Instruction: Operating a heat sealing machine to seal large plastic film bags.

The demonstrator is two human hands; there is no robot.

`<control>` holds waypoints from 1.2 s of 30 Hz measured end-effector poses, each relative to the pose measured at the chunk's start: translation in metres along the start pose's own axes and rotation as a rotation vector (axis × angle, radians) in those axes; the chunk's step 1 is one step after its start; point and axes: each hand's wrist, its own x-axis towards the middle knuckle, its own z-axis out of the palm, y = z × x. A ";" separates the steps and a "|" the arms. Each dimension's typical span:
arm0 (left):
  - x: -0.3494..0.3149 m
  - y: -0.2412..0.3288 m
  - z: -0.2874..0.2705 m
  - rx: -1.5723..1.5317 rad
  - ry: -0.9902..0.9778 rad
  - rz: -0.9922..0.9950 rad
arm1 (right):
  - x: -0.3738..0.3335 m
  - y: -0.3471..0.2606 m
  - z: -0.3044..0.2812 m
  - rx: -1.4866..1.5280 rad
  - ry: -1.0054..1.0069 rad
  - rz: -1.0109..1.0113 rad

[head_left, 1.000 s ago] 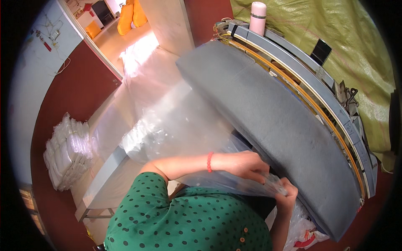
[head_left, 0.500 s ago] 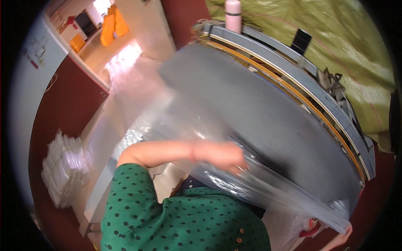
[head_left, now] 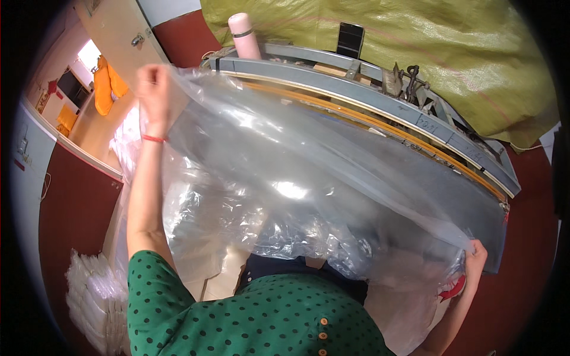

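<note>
A large sheet of clear plastic film [head_left: 279, 160] stretches between my two hands, over the grey surface of a workbench [head_left: 439, 178]. My left hand [head_left: 154, 89], a red band round its wrist, is raised at the far left and closed on the film's upper corner. At the right, lower and nearer to me, my right hand [head_left: 475, 255] pinches the opposite end. The film shines with creases and hangs down over the bench's near side in front of my body. Whether it is one layer or two I cannot tell.
A metal frame [head_left: 380, 98] with an orange strip runs along the bench's far edge. On or behind it are a pink bottle [head_left: 244, 37], a black phone [head_left: 350, 40] and metal tools [head_left: 409, 83]. Stacked folded plastic [head_left: 98, 296] stands at lower left, near an open door [head_left: 116, 29].
My left hand has swung from the middle out to the far left, drawing the film wide across the bench. My right hand, still holding its end, has risen. The view has turned.
</note>
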 end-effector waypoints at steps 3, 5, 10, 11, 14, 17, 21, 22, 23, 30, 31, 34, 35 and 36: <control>-0.074 0.004 0.051 -0.020 -0.905 -0.408 | 0.009 -0.016 0.000 0.254 -0.222 0.057; -0.111 -0.001 0.069 0.073 -1.128 -0.477 | 0.020 -0.015 -0.029 0.304 -0.334 0.149; -0.134 -0.007 0.096 0.494 -1.075 -0.395 | 0.059 -0.027 -0.092 0.251 -0.082 0.123; -0.133 -0.007 0.101 0.536 -1.084 -0.406 | 0.072 -0.039 -0.096 0.061 0.114 0.111; -0.132 -0.011 0.111 0.616 -1.047 -0.460 | 0.075 -0.086 -0.078 -0.765 0.758 -0.398; -0.135 -0.028 0.111 0.632 -0.983 -0.416 | 0.047 -0.098 -0.007 -0.616 0.442 -0.793; -0.131 -0.071 0.091 0.614 -0.980 -0.309 | 0.052 -0.025 0.024 -0.678 0.289 -0.235; -0.129 -0.083 0.085 0.610 -0.999 -0.315 | 0.044 -0.001 0.020 -0.616 0.262 0.050; -0.128 -0.094 0.079 0.615 -1.027 -0.290 | 0.034 0.021 0.018 -0.544 0.204 0.417; -0.111 -0.181 0.066 0.427 -1.021 -0.120 | -0.025 0.042 0.022 -0.541 0.198 0.218; -0.108 -0.193 0.063 0.444 -1.003 -0.202 | -0.031 0.033 0.021 -0.538 0.244 0.173; -0.096 -0.224 0.055 0.497 -1.028 -0.518 | -0.035 0.005 0.007 -0.510 0.129 0.236; -0.093 -0.231 0.053 0.471 -1.042 -0.736 | -0.031 -0.002 0.003 -0.520 0.132 0.247; -0.091 -0.235 0.050 0.528 -1.063 -0.745 | -0.022 -0.007 -0.002 -0.532 0.113 0.334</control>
